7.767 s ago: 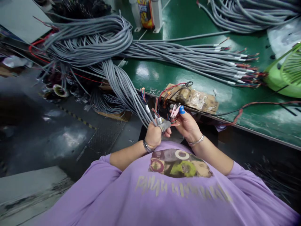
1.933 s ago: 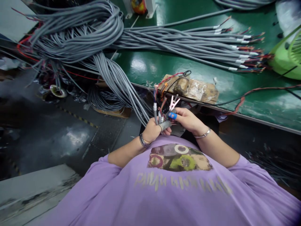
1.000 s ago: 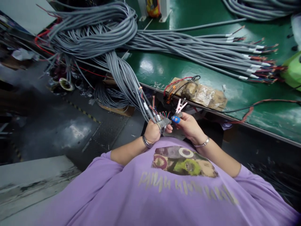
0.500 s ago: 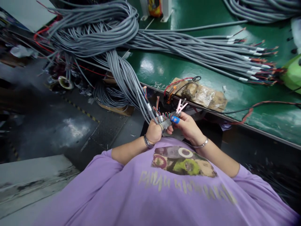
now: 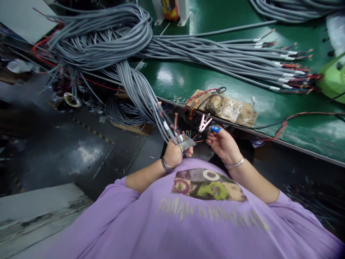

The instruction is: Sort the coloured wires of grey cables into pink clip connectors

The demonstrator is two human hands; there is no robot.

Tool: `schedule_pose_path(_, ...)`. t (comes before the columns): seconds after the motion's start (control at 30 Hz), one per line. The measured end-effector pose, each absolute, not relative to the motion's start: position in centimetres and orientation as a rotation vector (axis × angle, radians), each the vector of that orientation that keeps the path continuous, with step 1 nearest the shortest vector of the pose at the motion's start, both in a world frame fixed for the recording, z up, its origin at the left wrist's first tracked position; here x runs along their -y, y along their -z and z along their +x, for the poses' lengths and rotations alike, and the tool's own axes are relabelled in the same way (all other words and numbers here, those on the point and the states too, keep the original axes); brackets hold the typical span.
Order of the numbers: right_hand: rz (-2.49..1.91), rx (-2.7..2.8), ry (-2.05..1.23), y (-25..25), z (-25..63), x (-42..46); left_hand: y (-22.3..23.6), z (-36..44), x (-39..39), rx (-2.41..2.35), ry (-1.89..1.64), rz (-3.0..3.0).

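My left hand (image 5: 173, 154) is closed around the ends of several grey cables (image 5: 138, 86), just in front of my body. A grey wrap (image 5: 186, 144) covers its thumb. Thin coloured wires (image 5: 192, 135) fan out above that thumb, pointing right and up. My right hand (image 5: 225, 145) is a little to the right, apart from the wires. Its fingers are curled and pinched under a thumb with a blue wrap (image 5: 215, 128); whatever lies between them is too small to make out. A pink clip (image 5: 204, 123) stands just left of the right fingertips, near the bench edge.
A green bench (image 5: 172, 77) runs across ahead, bearing a big coil of grey cable (image 5: 107, 39) and a spread of stripped cable ends (image 5: 285, 73). A taped wooden block (image 5: 231, 108) lies near its edge. More cable (image 5: 124, 113) is coiled below. A bright green bag (image 5: 332, 77) is at right.
My right hand has moved right, away from the wires in my left hand, which now spread freely. The left hand still grips the cables. The whole view has shifted slightly.
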State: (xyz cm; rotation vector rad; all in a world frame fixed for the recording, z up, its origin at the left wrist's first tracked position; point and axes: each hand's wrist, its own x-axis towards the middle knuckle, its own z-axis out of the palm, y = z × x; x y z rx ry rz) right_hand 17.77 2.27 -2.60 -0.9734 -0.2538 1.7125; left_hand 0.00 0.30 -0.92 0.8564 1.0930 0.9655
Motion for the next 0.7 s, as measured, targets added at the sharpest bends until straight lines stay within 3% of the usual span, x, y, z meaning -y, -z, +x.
schedule_pose_path(0.3,-0.912,0.534,-1.926,2.1,17.9,-3.8,0.1,0.1,-1.4,-0.945,-0.815,0.9)
schedule_pose_path(0.57,-0.886,0.658,-1.637,2.4,15.7,-4.6,-0.6,0.9,-2.3,-0.927,-0.818,0.92)
schedule_pose_path(0.7,-0.859,0.557,-1.672,2.3,14.7,-4.5,-0.5,1.0,-2.4,-0.946,-0.818,0.913)
